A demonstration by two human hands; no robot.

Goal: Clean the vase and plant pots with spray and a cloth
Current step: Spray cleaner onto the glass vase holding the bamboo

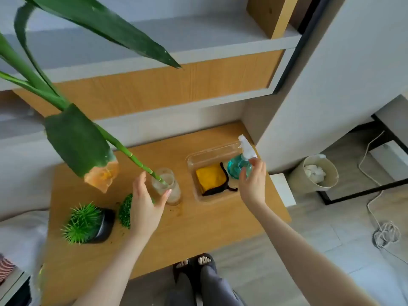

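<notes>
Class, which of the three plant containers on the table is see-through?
The glass vase holding the tall green stalk, by the left hand. The spiky plant's pot is black; the third is hidden.

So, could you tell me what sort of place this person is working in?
Probably a home room, perhaps a bedroom or living area: a wooden side table under built-in shelving, a small waste bin on the floor, and decorative plants, one in a glass vase.

The wooden counter carries a glass vase holding a green stalk, and right of it a clear tray (yellow cloth inside). A black pot of spiky greenery stands near the left edge, a second green tuft beside it.
</notes>
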